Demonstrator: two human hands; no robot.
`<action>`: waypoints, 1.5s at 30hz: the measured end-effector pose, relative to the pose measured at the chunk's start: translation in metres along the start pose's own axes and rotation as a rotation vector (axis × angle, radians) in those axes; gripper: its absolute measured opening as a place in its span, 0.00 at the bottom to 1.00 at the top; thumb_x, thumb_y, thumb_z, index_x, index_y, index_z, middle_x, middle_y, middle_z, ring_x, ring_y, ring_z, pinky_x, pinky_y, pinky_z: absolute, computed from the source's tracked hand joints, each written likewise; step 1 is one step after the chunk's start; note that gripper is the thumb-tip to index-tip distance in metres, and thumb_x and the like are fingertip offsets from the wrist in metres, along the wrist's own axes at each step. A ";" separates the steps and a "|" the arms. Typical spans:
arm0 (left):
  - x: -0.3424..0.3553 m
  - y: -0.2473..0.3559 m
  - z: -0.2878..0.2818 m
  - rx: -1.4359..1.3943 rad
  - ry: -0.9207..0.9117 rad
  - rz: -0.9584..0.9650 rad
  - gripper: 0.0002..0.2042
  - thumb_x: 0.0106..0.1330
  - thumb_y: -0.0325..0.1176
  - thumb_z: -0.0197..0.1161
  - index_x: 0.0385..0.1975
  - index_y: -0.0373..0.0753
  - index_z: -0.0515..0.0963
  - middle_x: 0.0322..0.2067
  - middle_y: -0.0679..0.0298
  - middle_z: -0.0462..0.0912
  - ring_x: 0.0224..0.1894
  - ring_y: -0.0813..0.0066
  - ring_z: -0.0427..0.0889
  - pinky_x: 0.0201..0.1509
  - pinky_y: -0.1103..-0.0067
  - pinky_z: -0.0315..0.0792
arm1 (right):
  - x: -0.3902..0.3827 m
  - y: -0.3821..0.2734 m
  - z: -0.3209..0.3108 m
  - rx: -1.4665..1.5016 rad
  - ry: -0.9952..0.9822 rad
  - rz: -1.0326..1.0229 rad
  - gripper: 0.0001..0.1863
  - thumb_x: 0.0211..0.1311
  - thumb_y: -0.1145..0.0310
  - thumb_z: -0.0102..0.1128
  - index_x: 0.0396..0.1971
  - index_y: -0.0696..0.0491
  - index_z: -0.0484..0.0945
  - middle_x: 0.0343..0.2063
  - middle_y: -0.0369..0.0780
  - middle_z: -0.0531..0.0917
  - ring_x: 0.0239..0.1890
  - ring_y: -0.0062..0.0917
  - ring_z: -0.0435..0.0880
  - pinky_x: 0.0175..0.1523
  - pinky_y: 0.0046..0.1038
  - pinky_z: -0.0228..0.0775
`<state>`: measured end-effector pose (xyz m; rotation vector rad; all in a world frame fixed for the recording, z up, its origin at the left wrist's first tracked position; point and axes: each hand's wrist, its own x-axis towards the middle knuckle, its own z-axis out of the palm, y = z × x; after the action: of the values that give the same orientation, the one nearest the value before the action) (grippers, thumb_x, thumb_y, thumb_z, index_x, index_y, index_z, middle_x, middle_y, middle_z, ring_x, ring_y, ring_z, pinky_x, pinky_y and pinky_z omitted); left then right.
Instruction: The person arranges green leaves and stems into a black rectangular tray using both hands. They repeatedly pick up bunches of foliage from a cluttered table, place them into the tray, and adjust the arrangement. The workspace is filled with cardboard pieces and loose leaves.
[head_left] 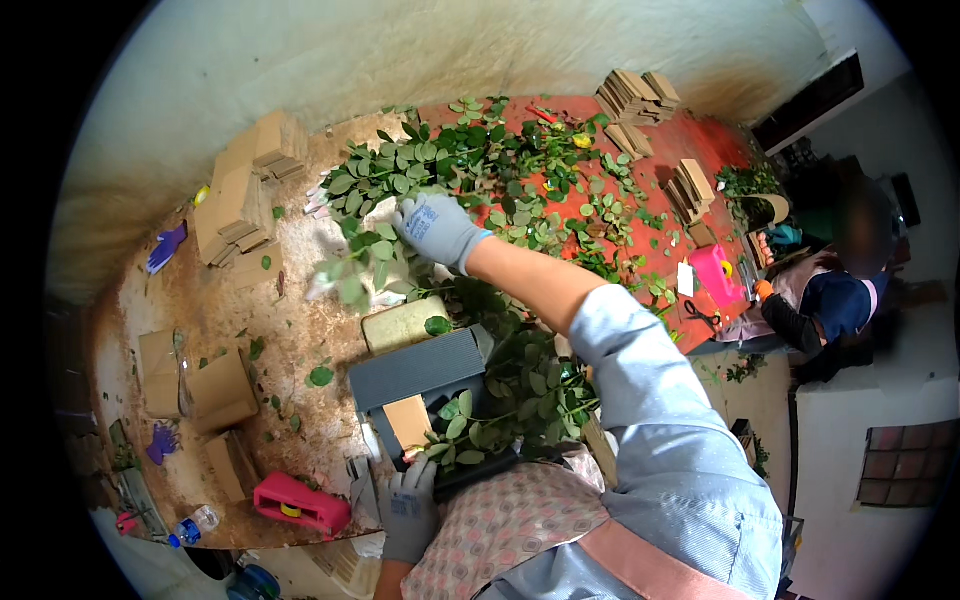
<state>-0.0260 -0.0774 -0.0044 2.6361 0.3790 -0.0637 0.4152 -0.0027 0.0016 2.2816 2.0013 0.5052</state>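
My right hand, in a grey glove, reaches over the leafy pile at the table's far side. Its fingers are closed around a leafy stem, whose leaves are smeared by motion. My left hand, also gloved in grey, is at the near edge with its fingers stretched out. Its fingertips lie beside a small pale reddish flower head at the end of a cardboard piece. That cardboard lies in a dark grey ridged holder. Leafy stems lie across the holder's right side, towards my apron.
Stacked cardboard stands at the left by the wall, with more cardboard nearer. A pink tape dispenser and a bottle sit at the near left. Green foliage covers the red tabletop. A co-worker is at the right.
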 end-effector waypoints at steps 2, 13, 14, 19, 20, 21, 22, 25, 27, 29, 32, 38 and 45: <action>-0.002 -0.002 0.004 0.023 0.044 0.009 0.32 0.43 0.36 0.76 0.55 0.41 0.80 0.59 0.63 0.80 0.45 0.61 0.78 0.51 0.65 0.69 | -0.010 -0.008 -0.081 -0.063 0.052 -0.088 0.06 0.64 0.67 0.55 0.36 0.52 0.78 0.32 0.39 0.80 0.33 0.30 0.83 0.31 0.34 0.75; -0.010 0.001 -0.002 0.009 -0.058 -0.096 0.23 0.60 0.28 0.58 0.57 0.42 0.78 0.52 0.62 0.81 0.53 0.58 0.77 0.60 0.61 0.69 | -0.191 -0.138 -0.169 0.073 -0.320 -0.153 0.07 0.58 0.66 0.59 0.33 0.52 0.80 0.28 0.39 0.79 0.31 0.29 0.84 0.28 0.31 0.76; -0.008 0.006 -0.010 0.002 -0.126 -0.127 0.23 0.59 0.28 0.59 0.58 0.42 0.78 0.51 0.62 0.81 0.55 0.58 0.77 0.61 0.61 0.68 | -0.200 -0.140 -0.156 0.093 -0.334 -0.166 0.06 0.59 0.67 0.58 0.32 0.52 0.81 0.28 0.39 0.81 0.32 0.30 0.85 0.29 0.33 0.78; -0.014 0.007 0.003 0.048 0.021 -0.118 0.18 0.62 0.28 0.60 0.54 0.46 0.79 0.51 0.66 0.82 0.51 0.62 0.78 0.59 0.62 0.69 | -0.230 -0.151 -0.088 0.108 -0.463 -0.133 0.08 0.61 0.68 0.57 0.37 0.52 0.82 0.31 0.42 0.82 0.36 0.35 0.87 0.38 0.33 0.80; -0.014 0.007 0.004 0.044 0.017 -0.124 0.18 0.63 0.28 0.60 0.54 0.46 0.79 0.51 0.66 0.81 0.51 0.62 0.78 0.58 0.62 0.69 | -0.233 -0.152 -0.091 0.074 -0.453 -0.112 0.08 0.61 0.68 0.57 0.37 0.52 0.82 0.32 0.42 0.82 0.36 0.34 0.86 0.37 0.33 0.79; -0.014 0.006 0.004 0.041 0.012 -0.127 0.18 0.63 0.29 0.60 0.54 0.46 0.79 0.51 0.67 0.81 0.51 0.62 0.79 0.58 0.62 0.69 | -0.235 -0.154 -0.095 0.040 -0.442 -0.090 0.08 0.62 0.68 0.57 0.38 0.52 0.81 0.33 0.42 0.82 0.36 0.34 0.86 0.37 0.34 0.79; -0.014 0.006 0.005 0.040 0.002 -0.133 0.18 0.63 0.29 0.60 0.54 0.46 0.79 0.51 0.67 0.81 0.50 0.62 0.79 0.58 0.62 0.69 | -0.235 -0.158 -0.100 0.014 -0.432 -0.068 0.09 0.62 0.68 0.57 0.39 0.53 0.81 0.34 0.43 0.82 0.36 0.34 0.86 0.37 0.34 0.79; -0.016 0.006 0.010 0.066 0.058 -0.114 0.17 0.64 0.29 0.61 0.53 0.46 0.79 0.51 0.67 0.82 0.50 0.63 0.79 0.57 0.62 0.69 | -0.220 -0.164 -0.143 -0.012 -0.399 -0.045 0.16 0.63 0.67 0.57 0.49 0.54 0.79 0.37 0.42 0.80 0.36 0.33 0.84 0.35 0.33 0.77; -0.016 0.003 0.012 0.053 0.071 -0.105 0.16 0.65 0.30 0.60 0.52 0.46 0.79 0.50 0.67 0.82 0.50 0.63 0.79 0.57 0.63 0.69 | -0.204 -0.173 -0.175 0.032 -0.310 -0.077 0.18 0.62 0.66 0.58 0.52 0.53 0.78 0.37 0.40 0.80 0.34 0.31 0.83 0.34 0.32 0.76; -0.013 0.004 0.010 0.046 0.024 -0.114 0.18 0.63 0.28 0.60 0.53 0.46 0.80 0.51 0.65 0.81 0.51 0.62 0.79 0.57 0.63 0.69 | -0.181 -0.190 -0.164 0.219 -0.252 -0.120 0.11 0.62 0.65 0.58 0.43 0.51 0.78 0.36 0.39 0.81 0.35 0.29 0.85 0.33 0.30 0.77; -0.010 0.005 0.002 0.054 -0.043 -0.125 0.22 0.58 0.25 0.58 0.55 0.45 0.80 0.55 0.63 0.81 0.53 0.61 0.79 0.58 0.63 0.70 | -0.147 -0.219 -0.126 0.324 -0.157 -0.163 0.07 0.63 0.66 0.56 0.37 0.50 0.78 0.34 0.40 0.82 0.33 0.30 0.87 0.31 0.31 0.79; -0.014 0.005 0.004 0.062 0.029 -0.106 0.22 0.59 0.28 0.59 0.55 0.45 0.80 0.59 0.63 0.80 0.51 0.61 0.79 0.58 0.63 0.70 | -0.155 -0.221 -0.066 0.317 -0.246 -0.267 0.08 0.66 0.64 0.54 0.40 0.50 0.76 0.32 0.41 0.83 0.30 0.31 0.88 0.28 0.33 0.78; -0.009 0.003 0.007 0.005 0.023 -0.101 0.21 0.58 0.28 0.60 0.53 0.44 0.81 0.59 0.64 0.81 0.49 0.62 0.80 0.56 0.63 0.71 | -0.163 -0.208 -0.067 0.438 -0.310 -0.256 0.10 0.66 0.67 0.53 0.45 0.53 0.74 0.35 0.43 0.83 0.36 0.34 0.88 0.35 0.35 0.79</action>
<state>-0.0342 -0.0850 -0.0080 2.6233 0.5200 -0.0672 0.1813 -0.1405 -0.0226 2.0817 2.3555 -0.3173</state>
